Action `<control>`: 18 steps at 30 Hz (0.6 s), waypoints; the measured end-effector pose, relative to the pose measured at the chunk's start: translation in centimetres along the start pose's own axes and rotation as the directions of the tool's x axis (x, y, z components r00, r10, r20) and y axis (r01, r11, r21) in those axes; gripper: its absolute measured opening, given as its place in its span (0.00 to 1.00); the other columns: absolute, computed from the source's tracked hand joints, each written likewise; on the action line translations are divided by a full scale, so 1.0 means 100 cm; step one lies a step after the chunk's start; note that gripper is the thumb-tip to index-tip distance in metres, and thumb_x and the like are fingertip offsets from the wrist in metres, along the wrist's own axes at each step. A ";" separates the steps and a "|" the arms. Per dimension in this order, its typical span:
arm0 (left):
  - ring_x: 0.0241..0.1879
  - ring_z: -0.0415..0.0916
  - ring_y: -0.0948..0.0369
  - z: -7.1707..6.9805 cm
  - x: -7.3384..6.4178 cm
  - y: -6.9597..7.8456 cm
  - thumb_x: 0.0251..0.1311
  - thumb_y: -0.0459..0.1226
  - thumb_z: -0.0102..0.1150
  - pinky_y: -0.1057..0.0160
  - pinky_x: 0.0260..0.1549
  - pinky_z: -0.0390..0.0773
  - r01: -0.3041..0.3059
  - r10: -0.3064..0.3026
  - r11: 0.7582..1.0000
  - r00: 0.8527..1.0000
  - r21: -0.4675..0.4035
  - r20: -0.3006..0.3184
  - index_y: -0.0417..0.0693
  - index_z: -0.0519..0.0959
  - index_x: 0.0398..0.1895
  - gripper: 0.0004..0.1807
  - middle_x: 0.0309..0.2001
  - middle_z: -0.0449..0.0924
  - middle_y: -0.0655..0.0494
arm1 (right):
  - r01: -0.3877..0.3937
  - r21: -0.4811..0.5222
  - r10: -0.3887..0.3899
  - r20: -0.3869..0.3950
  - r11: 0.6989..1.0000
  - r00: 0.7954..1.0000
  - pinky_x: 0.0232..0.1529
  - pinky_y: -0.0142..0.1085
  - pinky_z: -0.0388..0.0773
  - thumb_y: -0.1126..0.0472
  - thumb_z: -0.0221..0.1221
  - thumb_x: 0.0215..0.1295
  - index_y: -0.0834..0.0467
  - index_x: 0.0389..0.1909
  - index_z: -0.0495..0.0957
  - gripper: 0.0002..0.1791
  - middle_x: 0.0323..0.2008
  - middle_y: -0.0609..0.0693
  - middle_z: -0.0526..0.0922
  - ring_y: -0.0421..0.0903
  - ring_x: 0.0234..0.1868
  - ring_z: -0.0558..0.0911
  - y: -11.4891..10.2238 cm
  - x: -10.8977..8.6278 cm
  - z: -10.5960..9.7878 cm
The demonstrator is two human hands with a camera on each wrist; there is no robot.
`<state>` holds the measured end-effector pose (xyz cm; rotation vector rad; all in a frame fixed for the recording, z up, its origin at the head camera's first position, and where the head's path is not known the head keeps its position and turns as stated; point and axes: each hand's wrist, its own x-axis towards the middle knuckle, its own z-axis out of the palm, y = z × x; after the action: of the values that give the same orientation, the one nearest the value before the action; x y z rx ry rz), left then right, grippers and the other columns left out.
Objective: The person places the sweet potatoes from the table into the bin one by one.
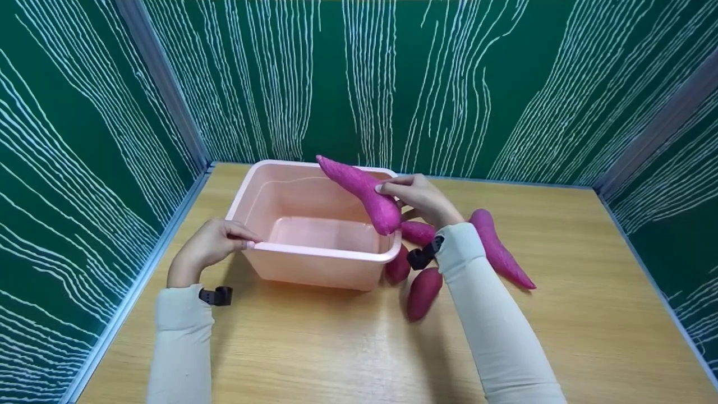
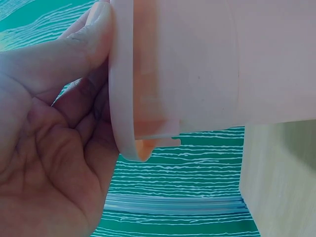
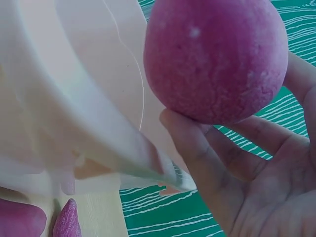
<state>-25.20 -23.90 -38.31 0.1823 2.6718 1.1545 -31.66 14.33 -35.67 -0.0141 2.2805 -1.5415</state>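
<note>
My right hand (image 1: 423, 197) grips a long pink sweet potato (image 1: 359, 191) over the right end of a pale pink plastic tub (image 1: 314, 252). The potato slants, its thin tip up to the left and its thick end down by the rim. In the right wrist view that rounded end of the sweet potato (image 3: 217, 59) fills the top, with fingers and thumb around it. At the tub's near left corner, my left hand (image 1: 216, 244) pinches the rim. The left wrist view shows its thumb and fingers against the tub's rim (image 2: 122, 89). The visible tub floor is bare.
Right of the tub lie several sweet potatoes: one by its side (image 1: 418, 232), partly hidden, a dark red one (image 1: 424, 293) nearer me, and a long one (image 1: 501, 249) beyond my right forearm. Green, white-lined walls (image 1: 370, 84) enclose the wooden table (image 1: 314, 348).
</note>
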 end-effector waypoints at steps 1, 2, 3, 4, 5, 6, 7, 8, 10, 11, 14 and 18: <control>0.59 0.68 0.43 0.000 0.000 0.000 0.59 0.30 0.62 0.44 0.60 0.71 0.003 -0.003 1.000 1.000 -0.002 0.002 0.41 0.85 0.46 0.12 0.53 0.81 0.41 | -0.003 0.003 0.003 -0.001 1.000 1.000 0.40 0.37 0.83 0.43 0.62 0.60 0.53 0.54 0.79 0.25 0.45 0.52 0.80 0.49 0.44 0.79 0.000 0.000 0.001; 0.59 0.68 0.43 0.000 0.000 0.000 0.59 0.30 0.62 0.44 0.60 0.71 0.005 -0.005 1.000 1.000 -0.004 0.002 0.41 0.85 0.46 0.12 0.53 0.81 0.41 | -0.005 0.007 0.005 -0.003 1.000 1.000 0.40 0.38 0.83 0.43 0.62 0.60 0.53 0.54 0.79 0.25 0.45 0.53 0.80 0.49 0.44 0.79 0.000 0.001 0.001; 0.59 0.68 0.43 0.000 0.000 0.001 0.59 0.30 0.62 0.44 0.60 0.71 0.005 -0.005 1.000 1.000 -0.006 0.002 0.41 0.84 0.46 0.12 0.53 0.81 0.40 | -0.009 0.008 0.009 -0.003 1.000 1.000 0.40 0.38 0.83 0.43 0.62 0.60 0.53 0.53 0.79 0.25 0.45 0.53 0.80 0.49 0.44 0.79 -0.001 0.001 0.002; 0.59 0.68 0.43 0.000 0.000 0.001 0.59 0.30 0.61 0.44 0.60 0.70 0.006 -0.006 1.000 1.000 -0.007 0.002 0.41 0.84 0.46 0.12 0.53 0.81 0.40 | -0.012 0.009 0.012 -0.003 1.000 1.000 0.40 0.38 0.84 0.43 0.63 0.59 0.53 0.53 0.79 0.25 0.46 0.53 0.80 0.49 0.44 0.79 -0.001 0.001 0.003; 0.59 0.68 0.43 0.000 0.000 0.001 0.59 0.30 0.61 0.43 0.60 0.70 0.005 -0.005 1.000 1.000 -0.006 0.001 0.41 0.84 0.46 0.12 0.53 0.81 0.41 | -0.013 0.009 0.013 -0.004 1.000 1.000 0.40 0.38 0.84 0.43 0.63 0.59 0.53 0.53 0.79 0.25 0.46 0.53 0.79 0.49 0.44 0.79 -0.001 0.001 0.004; 0.59 0.68 0.43 0.000 -0.001 0.001 0.59 0.30 0.61 0.43 0.60 0.70 0.006 -0.006 1.000 1.000 -0.005 0.001 0.41 0.85 0.46 0.11 0.53 0.81 0.41 | -0.012 0.007 0.012 -0.002 1.000 1.000 0.40 0.38 0.84 0.43 0.63 0.59 0.53 0.53 0.79 0.25 0.47 0.53 0.79 0.49 0.44 0.78 -0.002 0.001 0.004; 0.59 0.68 0.43 0.000 -0.001 0.001 0.59 0.30 0.61 0.43 0.60 0.70 0.008 -0.008 1.000 1.000 -0.007 0.001 0.41 0.85 0.45 0.11 0.53 0.81 0.41 | -0.011 0.003 0.011 -0.001 1.000 1.000 0.41 0.38 0.84 0.43 0.63 0.59 0.53 0.54 0.79 0.26 0.47 0.54 0.79 0.49 0.44 0.78 -0.002 0.001 0.005; 0.59 0.68 0.43 0.000 -0.001 0.001 0.59 0.30 0.61 0.43 0.60 0.70 0.007 -0.007 1.000 1.000 -0.006 0.000 0.42 0.85 0.45 0.11 0.53 0.81 0.41 | -0.010 -0.002 0.010 0.000 1.000 1.000 0.41 0.38 0.84 0.43 0.63 0.59 0.53 0.54 0.78 0.26 0.48 0.54 0.79 0.49 0.45 0.78 -0.003 0.001 0.006; 0.59 0.68 0.43 0.000 -0.001 0.000 0.59 0.30 0.61 0.44 0.60 0.70 -0.003 0.003 1.000 1.000 0.002 -0.001 0.42 0.85 0.45 0.11 0.52 0.81 0.41 | -0.005 -0.008 0.005 0.002 1.000 1.000 0.41 0.38 0.84 0.43 0.63 0.59 0.54 0.55 0.78 0.27 0.48 0.54 0.79 0.49 0.45 0.78 -0.003 0.001 0.007; 0.58 0.68 0.43 0.000 0.000 0.000 0.59 0.29 0.61 0.44 0.61 0.71 -0.011 0.011 1.000 1.000 0.008 -0.004 0.42 0.85 0.44 0.11 0.52 0.81 0.41 | -0.002 -0.011 0.002 0.002 1.000 1.000 0.41 0.38 0.84 0.44 0.63 0.59 0.54 0.55 0.78 0.27 0.48 0.54 0.79 0.49 0.44 0.78 -0.003 0.001 0.008; 0.57 0.68 0.44 0.000 0.000 -0.001 0.58 0.29 0.62 0.44 0.61 0.71 -0.035 0.035 0.999 0.999 0.024 -0.009 0.42 0.86 0.43 0.11 0.51 0.82 0.41 | 0.005 -0.020 -0.005 0.000 1.000 1.000 0.39 0.36 0.84 0.45 0.63 0.60 0.54 0.56 0.78 0.26 0.46 0.53 0.80 0.47 0.41 0.78 -0.003 0.003 0.010; 0.58 0.68 0.44 0.000 0.001 -0.001 0.58 0.29 0.62 0.42 0.61 0.70 -0.035 0.036 0.999 0.999 0.022 -0.012 0.43 0.86 0.43 0.11 0.50 0.82 0.41 | 0.011 -0.042 -0.011 0.004 0.999 1.000 0.33 0.34 0.83 0.45 0.62 0.61 0.54 0.56 0.79 0.25 0.42 0.52 0.80 0.44 0.35 0.78 -0.004 0.006 0.012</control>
<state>-25.25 -23.94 -38.44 0.2280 2.7033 1.1402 -31.85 12.96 -35.91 -0.0415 2.3132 -1.4979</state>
